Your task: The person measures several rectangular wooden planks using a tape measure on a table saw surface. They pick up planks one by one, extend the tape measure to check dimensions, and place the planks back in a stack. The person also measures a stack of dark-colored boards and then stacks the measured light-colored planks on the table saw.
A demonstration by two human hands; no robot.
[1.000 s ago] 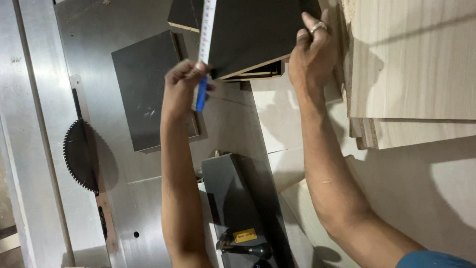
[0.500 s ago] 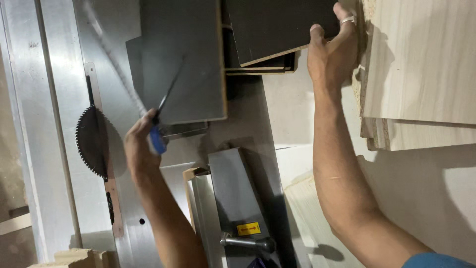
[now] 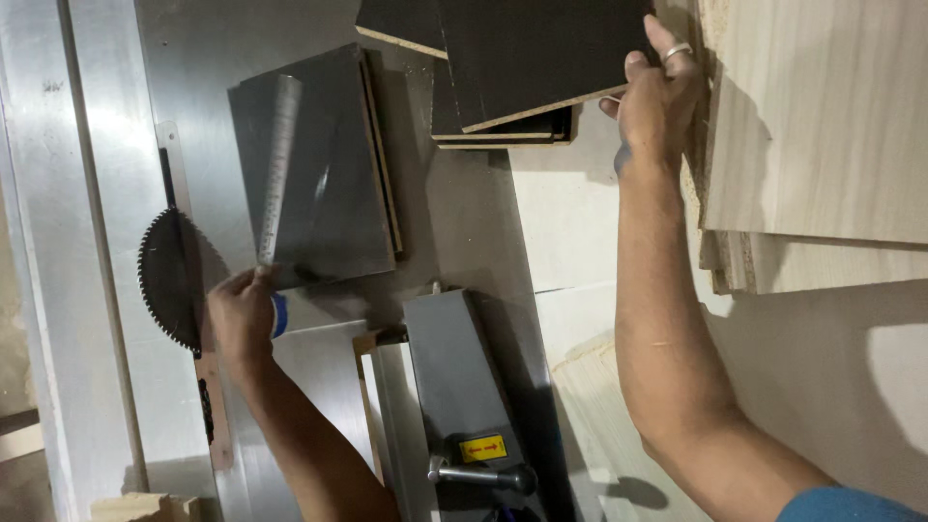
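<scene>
My left hand [image 3: 242,314] grips the near end of a long steel ruler [image 3: 279,164] together with a blue pen [image 3: 278,315]. The ruler lies lengthwise on a dark panel [image 3: 333,184] resting flat on the metal saw table [image 3: 193,97]. The hand sits just right of the exposed circular saw blade [image 3: 166,280]. My right hand [image 3: 657,97], wearing a ring, holds the right edge of another dark panel [image 3: 541,53] that lies on top of a stack of similar dark panels [image 3: 503,130].
A grey rip fence block [image 3: 454,387] with a yellow label and a lever handle stands at the bottom centre. Light wood-grain boards [image 3: 822,126] are stacked at the right. A pale wood offcut [image 3: 145,507] sits at the bottom left.
My left hand has swung the ruler and pen from the stacked panel down and left onto the flat dark panel, ending near the saw blade. The right hand stays on the top panel's edge.
</scene>
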